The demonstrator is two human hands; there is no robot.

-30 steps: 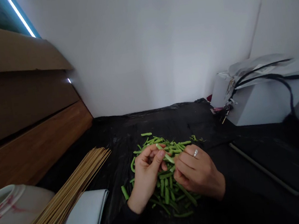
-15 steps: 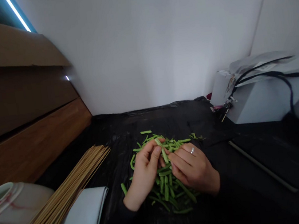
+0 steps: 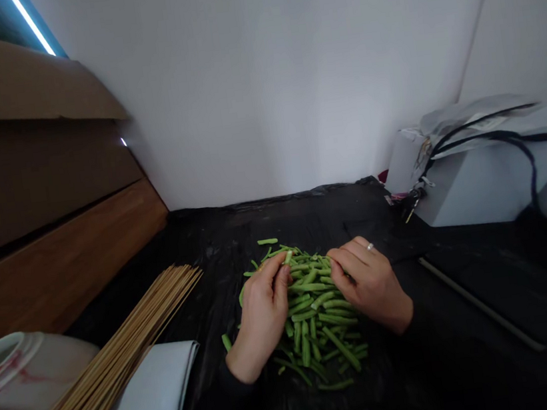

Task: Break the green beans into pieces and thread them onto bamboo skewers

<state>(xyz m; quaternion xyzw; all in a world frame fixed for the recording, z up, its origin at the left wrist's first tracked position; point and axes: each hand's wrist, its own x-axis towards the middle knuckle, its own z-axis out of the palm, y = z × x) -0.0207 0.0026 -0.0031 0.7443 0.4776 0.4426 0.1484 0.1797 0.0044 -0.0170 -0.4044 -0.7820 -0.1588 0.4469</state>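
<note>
Pinching a green-bean piece at its fingertips: left hand | right hand: fingertips bunched, cannot tell on what | green-bean pile: below and between both hands | a light, steady pinch should probably spare the piece bruising

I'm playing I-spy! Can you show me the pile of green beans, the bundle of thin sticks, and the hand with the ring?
Pile of green beans (image 3: pixel 308 315): head view, on a bean mid-pile.
Bundle of thin sticks (image 3: pixel 116 365): head view, middle of its length.
Right hand (image 3: pixel 371 279): head view, back of the hand.
</note>
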